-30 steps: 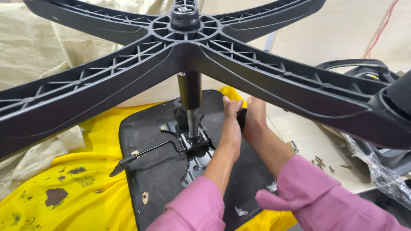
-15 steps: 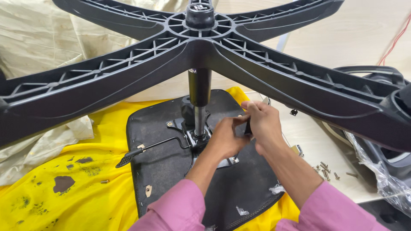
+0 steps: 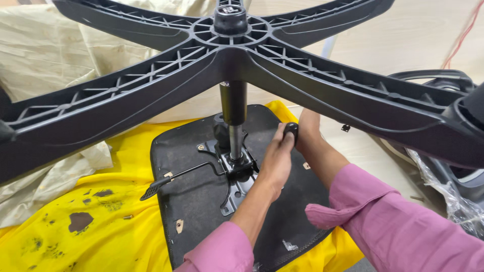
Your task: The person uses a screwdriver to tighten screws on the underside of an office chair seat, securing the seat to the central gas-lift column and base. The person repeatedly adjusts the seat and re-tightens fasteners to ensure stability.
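An office chair lies upside down on a yellow cloth (image 3: 60,236) with dark stains. Its black seat bottom (image 3: 196,201) faces up. A metal plate (image 3: 237,176) is fixed in the middle of the seat, and a thin lever (image 3: 176,179) sticks out from it to the left. A shiny gas post (image 3: 234,121) stands up from the plate and carries the big black five-arm base (image 3: 151,85), which spreads wide over everything.

The left hand (image 3: 276,161) is closed around a small black knob-like handle (image 3: 290,130), just right of the post. The right hand (image 3: 306,132) sits right behind it, partly hidden under one arm of the base, so I cannot tell if it grips anything. Both sleeves are pink.

The handle looks hard and smooth, so it could slip; a full, firm fist around it seems best. The base looks stiff and a bit heavy, and the chair may wobble on the soft cloth. The seat edge would be a safe place to steady it. A plastic bag (image 3: 454,196) lies at the right.
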